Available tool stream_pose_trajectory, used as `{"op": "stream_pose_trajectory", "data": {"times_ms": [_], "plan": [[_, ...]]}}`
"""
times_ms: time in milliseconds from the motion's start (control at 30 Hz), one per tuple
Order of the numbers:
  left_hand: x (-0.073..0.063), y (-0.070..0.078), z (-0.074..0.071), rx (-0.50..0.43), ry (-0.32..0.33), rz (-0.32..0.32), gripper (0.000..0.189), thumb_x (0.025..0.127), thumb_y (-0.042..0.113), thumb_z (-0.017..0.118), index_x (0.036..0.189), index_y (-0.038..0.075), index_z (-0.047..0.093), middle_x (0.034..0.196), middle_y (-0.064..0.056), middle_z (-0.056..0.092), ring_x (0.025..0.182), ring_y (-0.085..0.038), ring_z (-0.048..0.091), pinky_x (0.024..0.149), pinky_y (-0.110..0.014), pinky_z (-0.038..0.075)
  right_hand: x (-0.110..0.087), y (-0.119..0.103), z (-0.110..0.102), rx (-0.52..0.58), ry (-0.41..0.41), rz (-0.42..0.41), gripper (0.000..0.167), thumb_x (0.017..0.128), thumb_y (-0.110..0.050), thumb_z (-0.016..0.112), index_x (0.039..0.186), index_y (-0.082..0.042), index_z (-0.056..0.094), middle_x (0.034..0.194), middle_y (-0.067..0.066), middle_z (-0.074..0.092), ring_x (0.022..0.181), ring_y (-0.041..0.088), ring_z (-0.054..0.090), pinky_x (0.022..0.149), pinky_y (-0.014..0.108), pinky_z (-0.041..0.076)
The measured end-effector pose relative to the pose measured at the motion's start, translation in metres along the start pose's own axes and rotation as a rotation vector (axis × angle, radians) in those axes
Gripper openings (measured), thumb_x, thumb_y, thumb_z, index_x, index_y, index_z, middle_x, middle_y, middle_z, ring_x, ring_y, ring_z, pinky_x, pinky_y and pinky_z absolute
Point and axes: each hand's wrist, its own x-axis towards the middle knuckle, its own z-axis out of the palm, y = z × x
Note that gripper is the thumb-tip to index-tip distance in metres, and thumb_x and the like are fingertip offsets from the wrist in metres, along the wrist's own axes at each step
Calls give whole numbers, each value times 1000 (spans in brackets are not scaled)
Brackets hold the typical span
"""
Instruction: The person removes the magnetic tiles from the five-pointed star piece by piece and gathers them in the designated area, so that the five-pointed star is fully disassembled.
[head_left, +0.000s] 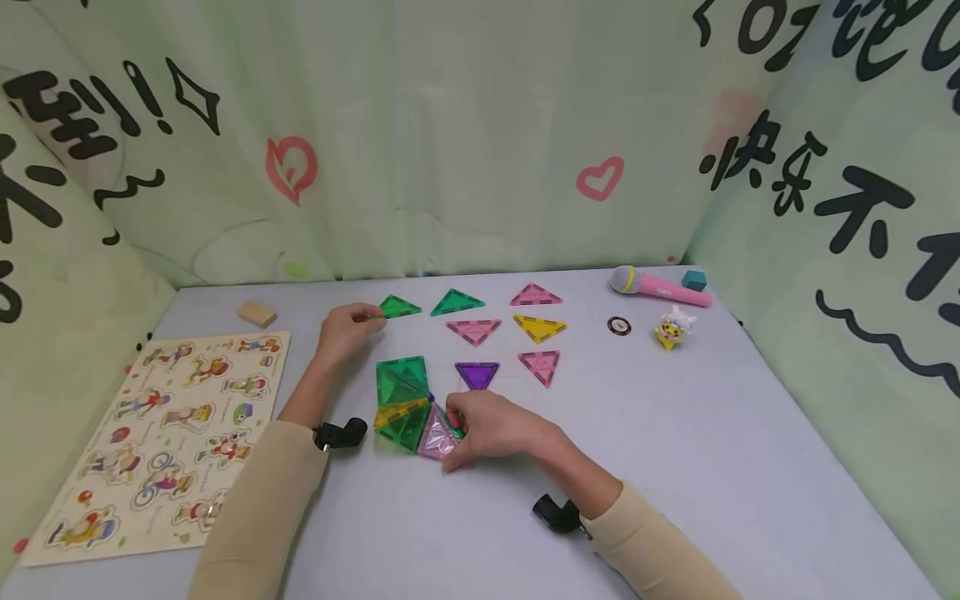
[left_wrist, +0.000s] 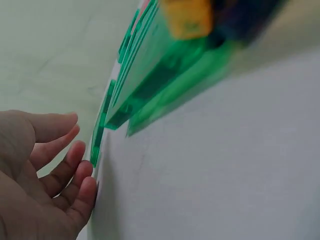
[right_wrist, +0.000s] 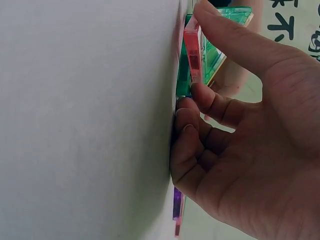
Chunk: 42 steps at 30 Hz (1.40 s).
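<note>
My left hand (head_left: pixel 347 335) reaches to the back of the table, fingertips right at the left tip of a flat green triangular tile (head_left: pixel 401 307). In the left wrist view its thumb stands apart from that tile. My right hand (head_left: pixel 498 425) pinches a pink triangular tile (right_wrist: pixel 193 50) between thumb and index finger. This pink tile is at the right side of a raised cluster of translucent tiles (head_left: pixel 401 379), mostly green with a yellow one (head_left: pixel 401 412). Another green tile shows behind the pink one, partly hidden by my right fingers.
Behind the cluster lie a purple triangle (head_left: pixel 477 374), pink triangles (head_left: pixel 473 332), a yellow triangle (head_left: pixel 539 327) and another green triangle (head_left: pixel 457 302). A picture board (head_left: pixel 281 358) and wooden block (head_left: pixel 257 313) are left. Rightward are a toy microphone (head_left: pixel 667 288), teal block (head_left: pixel 694 280), black disc (head_left: pixel 619 326) and figurine (head_left: pixel 672 330).
</note>
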Motion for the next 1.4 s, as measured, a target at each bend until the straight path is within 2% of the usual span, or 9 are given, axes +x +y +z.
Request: {"op": "stream_pose_trajectory", "data": {"times_ms": [233, 333, 433, 600, 967, 1067, 1167, 1267, 1400], "plan": [[-24, 2, 2, 184, -254, 122, 28, 96, 30, 65, 118, 13, 71, 116, -12, 66, 104, -26, 55, 89, -38, 48, 0, 1, -1, 4, 2, 30, 39, 75, -33, 87, 92, -15, 57, 74, -5, 49, 68, 10, 46, 58, 25, 36], [-34, 4, 2, 241, -322, 144, 30, 93, 31, 69, 119, 14, 70, 113, -11, 65, 101, -25, 56, 86, -38, 48, 0, 2, -3, 10, 8, 29, 38, 76, -32, 86, 93, -15, 57, 73, -4, 48, 67, 11, 45, 58, 26, 36], [-43, 5, 0, 285, -341, 142, 35, 91, 30, 72, 122, 15, 68, 113, -11, 64, 101, -25, 56, 85, -37, 49, 0, 2, -4, 22, 16, 19, 36, 77, -30, 85, 94, -14, 58, 74, -4, 49, 67, 11, 46, 59, 26, 37], [-48, 5, -6, 349, -389, 158, 43, 88, 31, 75, 126, 14, 65, 109, -12, 63, 95, -24, 55, 78, -33, 47, 1, 1, -3, 33, 40, 38, 32, 78, -25, 84, 97, -13, 60, 73, -2, 52, 66, 12, 47, 59, 26, 38], [-56, 5, -16, 365, -466, 147, 46, 88, 29, 76, 128, 13, 59, 88, -6, 50, 80, -19, 48, 65, -30, 37, -1, 2, -6, 89, 63, 44, 27, 78, -15, 84, 98, -10, 68, 76, 2, 58, 70, 15, 50, 64, 27, 43], [-58, 5, -18, 384, -483, 169, 47, 89, 28, 75, 130, 15, 57, 87, -6, 51, 77, -20, 48, 65, -30, 37, -2, 3, -7, 100, 62, 48, 24, 78, -15, 84, 95, -11, 69, 75, 1, 59, 71, 15, 51, 64, 28, 44], [-61, 5, -20, 416, -492, 195, 41, 89, 28, 74, 126, 17, 60, 94, -8, 56, 84, -21, 51, 69, -31, 41, -2, 2, -7, 107, 57, 53, 20, 78, -15, 83, 92, -11, 69, 74, 1, 59, 70, 14, 51, 64, 28, 44], [-63, 6, -22, 444, -501, 189, 34, 89, 29, 75, 118, 17, 63, 98, -9, 59, 89, -22, 53, 72, -31, 43, -3, 3, -6, 113, 53, 54, 17, 78, -15, 83, 89, -11, 70, 73, 0, 60, 69, 14, 51, 63, 27, 45], [-65, 7, -23, 461, -521, 171, 31, 88, 28, 76, 113, 15, 63, 91, -8, 56, 86, -22, 53, 70, -31, 41, -3, 3, -6, 110, 48, 53, 13, 79, -15, 81, 84, -12, 69, 73, -1, 60, 68, 13, 51, 62, 27, 45]]}}
